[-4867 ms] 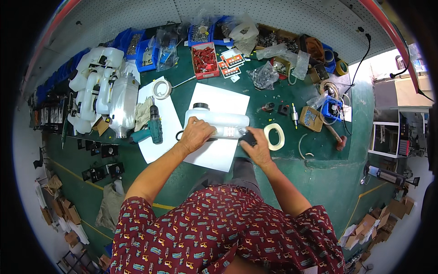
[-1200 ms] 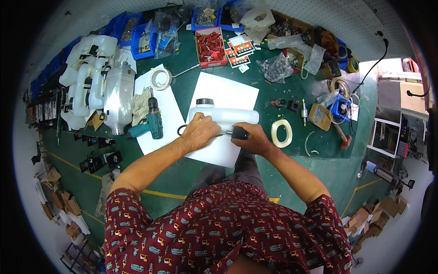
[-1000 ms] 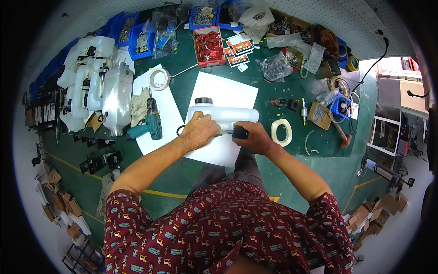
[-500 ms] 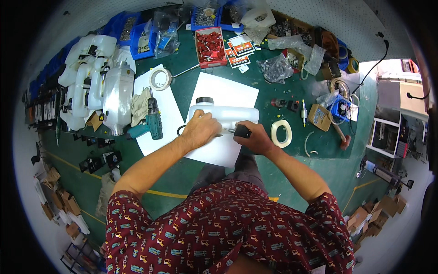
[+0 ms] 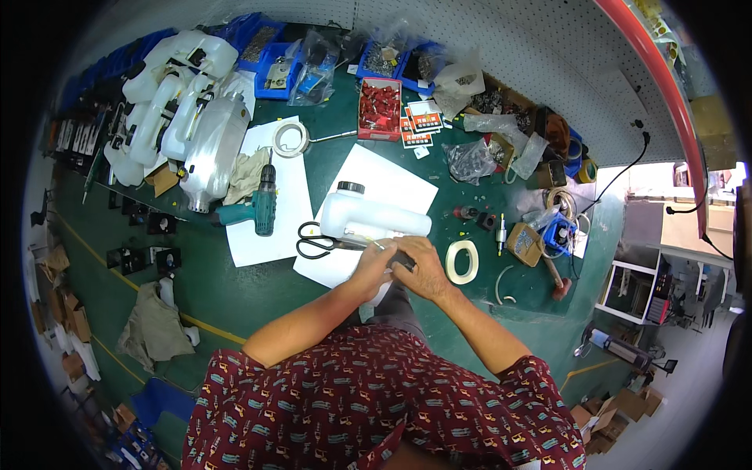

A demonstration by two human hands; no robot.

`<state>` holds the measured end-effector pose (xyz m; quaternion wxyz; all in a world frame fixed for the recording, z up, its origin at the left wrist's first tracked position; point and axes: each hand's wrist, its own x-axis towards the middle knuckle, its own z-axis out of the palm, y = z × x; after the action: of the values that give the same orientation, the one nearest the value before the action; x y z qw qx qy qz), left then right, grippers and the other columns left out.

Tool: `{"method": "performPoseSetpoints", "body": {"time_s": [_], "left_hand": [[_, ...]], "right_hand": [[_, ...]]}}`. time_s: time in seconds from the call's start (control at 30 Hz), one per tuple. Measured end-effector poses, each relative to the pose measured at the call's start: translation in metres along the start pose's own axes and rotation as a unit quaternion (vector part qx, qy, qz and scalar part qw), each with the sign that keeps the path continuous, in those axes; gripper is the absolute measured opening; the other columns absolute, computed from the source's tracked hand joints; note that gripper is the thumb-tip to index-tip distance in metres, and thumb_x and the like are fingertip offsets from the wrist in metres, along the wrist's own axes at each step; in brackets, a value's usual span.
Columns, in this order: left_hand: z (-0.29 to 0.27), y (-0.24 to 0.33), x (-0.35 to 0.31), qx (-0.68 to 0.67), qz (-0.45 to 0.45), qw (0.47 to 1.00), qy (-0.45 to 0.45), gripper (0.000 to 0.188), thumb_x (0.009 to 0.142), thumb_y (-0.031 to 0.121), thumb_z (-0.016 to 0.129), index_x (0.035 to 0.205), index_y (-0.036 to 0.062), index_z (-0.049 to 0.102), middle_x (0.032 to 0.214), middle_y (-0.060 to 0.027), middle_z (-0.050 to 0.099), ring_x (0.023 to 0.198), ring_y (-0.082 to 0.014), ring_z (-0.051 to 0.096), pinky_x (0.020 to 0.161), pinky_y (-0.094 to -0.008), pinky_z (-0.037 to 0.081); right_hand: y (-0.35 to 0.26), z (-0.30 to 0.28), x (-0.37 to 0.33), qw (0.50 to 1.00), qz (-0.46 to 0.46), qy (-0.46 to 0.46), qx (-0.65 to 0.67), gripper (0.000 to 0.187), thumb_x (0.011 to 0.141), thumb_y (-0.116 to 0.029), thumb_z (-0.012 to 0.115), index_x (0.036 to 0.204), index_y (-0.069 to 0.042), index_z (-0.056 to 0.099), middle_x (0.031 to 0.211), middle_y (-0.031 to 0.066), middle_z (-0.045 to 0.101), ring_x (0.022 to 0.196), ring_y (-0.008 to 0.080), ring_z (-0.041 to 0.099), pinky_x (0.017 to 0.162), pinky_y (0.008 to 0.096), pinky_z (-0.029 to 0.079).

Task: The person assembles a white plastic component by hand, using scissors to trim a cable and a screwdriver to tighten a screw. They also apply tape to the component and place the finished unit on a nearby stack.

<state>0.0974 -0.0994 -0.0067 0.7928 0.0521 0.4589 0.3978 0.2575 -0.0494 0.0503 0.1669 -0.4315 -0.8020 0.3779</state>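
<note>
A translucent white plastic bottle [image 5: 384,217] with a black ribbed cap [image 5: 350,188] lies on white paper at the bench's front. Just in front of it my two hands meet. My right hand [image 5: 423,268] is closed round a black-handled tool [image 5: 402,259] with a thin metal shaft; its exact kind is hard to see. My left hand [image 5: 373,265] is closed at the metal end of this tool, and what its fingers pinch is too small to name. Black-handled scissors [image 5: 317,247] lie left of my left hand, their blades pointing toward it.
To the left are a teal cordless drill [image 5: 265,204], a tape roll [image 5: 291,138] and several white plastic tanks [image 5: 164,110]. A cream tape ring [image 5: 462,262] lies right of my right hand. Behind stand a box of red parts [image 5: 380,110] and blue bins [image 5: 277,72].
My hands have drawn off the bottle toward my body and come together, the tool still in my right hand. The scissors now show more fully. The whole view has shifted and turned.
</note>
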Motion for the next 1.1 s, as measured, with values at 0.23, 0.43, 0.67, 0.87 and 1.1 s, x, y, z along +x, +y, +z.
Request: {"method": "performPoseSetpoints", "body": {"time_s": [0.23, 0.43, 0.67, 0.87, 1.1], "left_hand": [[-0.006, -0.006, -0.003, 0.057, 0.054, 0.991, 0.105, 0.018, 0.101, 0.020, 0.055, 0.113, 0.0071, 0.059, 0.100, -0.0070, 0.062, 0.086, -0.0175, 0.063, 0.074, -0.0338, 0.056], [-0.030, 0.004, 0.011, 0.202, 0.129, 0.955, 0.174, 0.020, 0.096, 0.020, 0.062, 0.107, 0.0038, 0.059, 0.089, -0.0057, 0.062, 0.076, -0.0137, 0.059, 0.068, -0.0286, 0.050], [-0.048, 0.035, 0.020, 0.250, 0.130, 0.956, 0.087, 0.030, 0.095, 0.031, 0.072, 0.102, 0.0021, 0.071, 0.080, -0.0058, 0.069, 0.071, -0.0136, 0.064, 0.063, -0.0294, 0.051], [-0.031, 0.063, -0.009, 0.356, 0.101, 0.927, 0.057, 0.034, 0.090, 0.030, 0.078, 0.104, -0.0001, 0.072, 0.085, -0.0031, 0.068, 0.079, -0.0130, 0.063, 0.075, -0.0303, 0.051], [-0.035, 0.055, -0.025, 0.195, 0.048, 0.978, 0.058, 0.040, 0.093, 0.023, 0.076, 0.125, 0.0031, 0.064, 0.099, -0.0064, 0.067, 0.086, -0.0130, 0.067, 0.072, -0.0289, 0.059]], "right_hand": [[0.036, -0.006, 0.051, 0.991, -0.011, 0.014, -0.133, 0.056, 0.078, -0.023, 0.079, 0.127, -0.001, 0.066, 0.119, 0.0220, 0.071, 0.114, 0.0423, 0.064, 0.098, 0.0501, 0.051], [0.013, 0.031, 0.002, 0.970, 0.190, 0.093, -0.121, 0.056, 0.083, -0.035, 0.082, 0.122, 0.000, 0.062, 0.109, 0.0236, 0.070, 0.101, 0.0445, 0.066, 0.092, 0.0520, 0.053], [-0.002, 0.039, -0.022, 0.978, 0.149, 0.139, -0.049, 0.048, 0.083, -0.026, 0.083, 0.120, -0.002, 0.064, 0.112, 0.0178, 0.066, 0.106, 0.0364, 0.062, 0.088, 0.0472, 0.050], [0.013, -0.011, 0.084, 0.929, -0.288, 0.015, -0.230, 0.031, 0.086, -0.015, 0.071, 0.117, -0.013, 0.070, 0.113, 0.0065, 0.067, 0.116, 0.0271, 0.060, 0.110, 0.0541, 0.035], [0.047, -0.014, 0.123, 0.890, -0.384, -0.121, -0.215, 0.017, 0.086, -0.016, 0.071, 0.102, -0.020, 0.075, 0.093, -0.0033, 0.067, 0.100, 0.0152, 0.065, 0.114, 0.0563, 0.033]]}}
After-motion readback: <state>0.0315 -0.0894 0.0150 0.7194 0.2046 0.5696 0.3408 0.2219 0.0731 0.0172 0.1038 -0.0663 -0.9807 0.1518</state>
